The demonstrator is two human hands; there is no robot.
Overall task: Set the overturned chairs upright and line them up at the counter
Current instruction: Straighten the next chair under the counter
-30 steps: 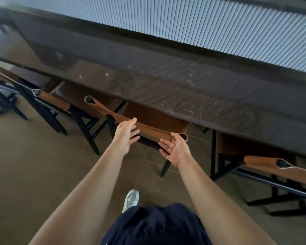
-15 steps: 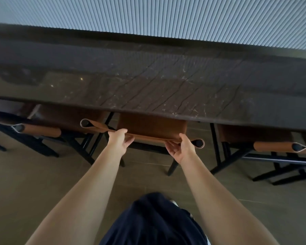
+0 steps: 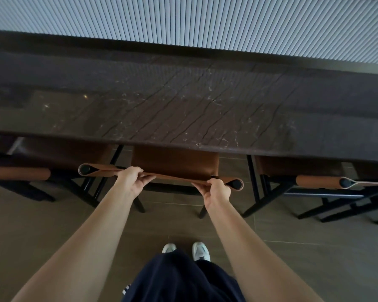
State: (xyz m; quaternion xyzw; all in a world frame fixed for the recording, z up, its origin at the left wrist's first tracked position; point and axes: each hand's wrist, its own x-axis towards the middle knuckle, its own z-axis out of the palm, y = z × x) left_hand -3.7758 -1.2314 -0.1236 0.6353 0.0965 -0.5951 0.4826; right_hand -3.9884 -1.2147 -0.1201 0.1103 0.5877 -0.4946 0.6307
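Tan leather forms the backrest strap (image 3: 103,170) of the middle chair (image 3: 175,160), and both hands grasp it; the left hand (image 3: 130,179) has its fingers (image 3: 145,178) curled over the strap toward its left end; the right hand (image 3: 217,190) pinches it just beside the black post at its right end. This chair stands upright on black legs, squarely facing the table (image 3: 183,105), its seat tucked partly under the near edge; the left chair (image 3: 20,173) and the right chair (image 3: 319,182) stand upright on either side, their seats also under that edge, so 3 chairs sit in a row. Dark veined stone makes up the long table top, which runs right across the view; behind it rises a pale ribbed wall (image 3: 205,18); below lies a brown tiled floor (image 3: 52,225), with 2 white shoes (image 3: 200,250) planted near the middle chair.
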